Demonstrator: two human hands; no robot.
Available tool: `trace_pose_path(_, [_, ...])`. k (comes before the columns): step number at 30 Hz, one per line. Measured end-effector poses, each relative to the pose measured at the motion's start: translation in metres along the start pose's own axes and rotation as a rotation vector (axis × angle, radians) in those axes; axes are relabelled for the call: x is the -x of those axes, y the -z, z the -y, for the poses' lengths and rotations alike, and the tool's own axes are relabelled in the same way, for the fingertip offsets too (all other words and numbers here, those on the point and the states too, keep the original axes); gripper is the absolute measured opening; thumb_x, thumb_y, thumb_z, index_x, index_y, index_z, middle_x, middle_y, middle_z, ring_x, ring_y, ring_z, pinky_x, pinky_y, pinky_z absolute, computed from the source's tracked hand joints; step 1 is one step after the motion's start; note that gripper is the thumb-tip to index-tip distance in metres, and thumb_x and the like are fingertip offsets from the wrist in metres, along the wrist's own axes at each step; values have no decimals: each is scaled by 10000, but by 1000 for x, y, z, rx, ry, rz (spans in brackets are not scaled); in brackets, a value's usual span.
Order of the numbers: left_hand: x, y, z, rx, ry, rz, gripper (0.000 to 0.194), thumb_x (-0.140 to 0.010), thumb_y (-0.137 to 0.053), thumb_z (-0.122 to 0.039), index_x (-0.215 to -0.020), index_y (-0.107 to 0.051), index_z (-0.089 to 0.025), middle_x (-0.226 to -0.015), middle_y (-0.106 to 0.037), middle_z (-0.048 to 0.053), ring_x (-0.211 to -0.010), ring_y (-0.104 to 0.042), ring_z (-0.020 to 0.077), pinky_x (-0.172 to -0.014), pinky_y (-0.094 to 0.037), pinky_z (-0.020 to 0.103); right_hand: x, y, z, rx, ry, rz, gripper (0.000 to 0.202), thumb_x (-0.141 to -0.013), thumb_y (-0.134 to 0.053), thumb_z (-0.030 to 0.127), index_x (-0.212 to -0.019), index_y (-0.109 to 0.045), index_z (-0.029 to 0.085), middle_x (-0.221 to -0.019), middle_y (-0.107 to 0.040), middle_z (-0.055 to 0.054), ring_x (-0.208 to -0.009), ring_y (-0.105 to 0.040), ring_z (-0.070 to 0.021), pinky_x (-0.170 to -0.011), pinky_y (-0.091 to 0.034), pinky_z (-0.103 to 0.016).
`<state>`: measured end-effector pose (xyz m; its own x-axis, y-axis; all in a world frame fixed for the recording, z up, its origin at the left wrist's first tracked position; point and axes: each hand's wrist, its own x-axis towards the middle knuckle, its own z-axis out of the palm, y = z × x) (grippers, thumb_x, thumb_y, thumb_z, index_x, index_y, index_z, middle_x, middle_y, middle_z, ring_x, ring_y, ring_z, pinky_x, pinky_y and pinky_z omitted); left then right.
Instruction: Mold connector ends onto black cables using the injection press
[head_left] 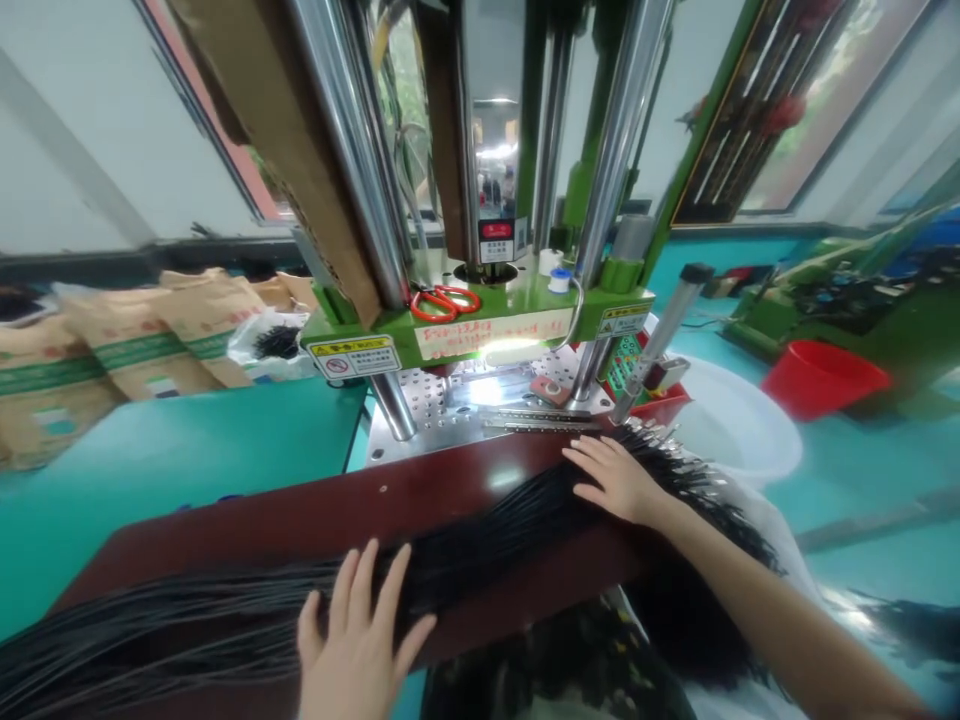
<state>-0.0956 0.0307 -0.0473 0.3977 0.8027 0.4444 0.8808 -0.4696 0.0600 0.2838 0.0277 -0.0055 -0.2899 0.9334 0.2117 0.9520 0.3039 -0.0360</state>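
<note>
A long bundle of thin black cables (480, 545) lies across the dark red board (300, 525), fanning out loosely toward the left. My left hand (356, 630) is over the near side of the bundle, its fingers spread. Farther right, my right hand (619, 480) lies on top of the bundle, palm down with the fingers extended. Beside that hand the cable ends carry silvery metal tips (675, 450). Whether the left fingertips press on the cables or hover just above them, I cannot tell.
Behind the board stands a green press (480, 320) with steel columns and a lit metal bed. Red-handled scissors (445, 302) lie on its ledge. A white tub (742, 420) and a red bucket (825, 380) are at the right. Paper sacks (180, 330) line the left.
</note>
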Motion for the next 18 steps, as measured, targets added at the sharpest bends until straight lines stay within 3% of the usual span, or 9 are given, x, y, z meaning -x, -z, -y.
trace_pose_path(6, [-32,-14,27,-59,-123,97,539,-785,-482,-443,-1287,-415,-257,-1399,-317,85,-1309,-181,299,-1026,-70,540,4,-2,13,75,-113,-26,404,-869,-418,412,-1136,-536,132,-1007,-568,-119,-927,-489,-247,-840,-372,-403])
trace_pose_path(9, [-56,-22,38,-118,-120,105,516,-796,-465,-449,-1268,-441,-240,-1390,-333,90,-1305,-186,296,-1028,-69,530,7,-4,23,105,-168,-53,397,-871,-412,406,-1118,-545,127,-939,-574,-117,-890,-491,-254,-814,-372,-414])
trace_pose_path(11, [-65,-24,42,-139,-135,118,506,-808,-443,-445,-1264,-445,-227,-1367,-369,99,-1289,-221,295,-1026,-68,534,11,-2,20,85,-148,-92,392,-869,-426,387,-1149,-528,132,-1000,-564,-124,-940,-479,-258,-840,-366,-415])
trace_pose_path(14, [-67,-20,38,-142,-173,125,550,-803,-425,-460,-1280,-422,-187,-1343,-393,128,-1265,-255,311,-1016,-77,550,29,8,0,10,-59,-165,295,-879,-425,271,-1121,-547,155,-1091,-538,-119,-1022,-445,-243,-881,-357,-393])
trace_pose_path(18, [-65,-10,10,-76,-246,83,603,-757,-482,-504,-1253,-442,-163,-1306,-423,139,-1224,-303,326,-988,-195,521,59,23,-29,-47,20,-125,237,-874,-377,130,-932,-606,158,-933,-584,-87,-860,-485,-196,-773,-406,-334])
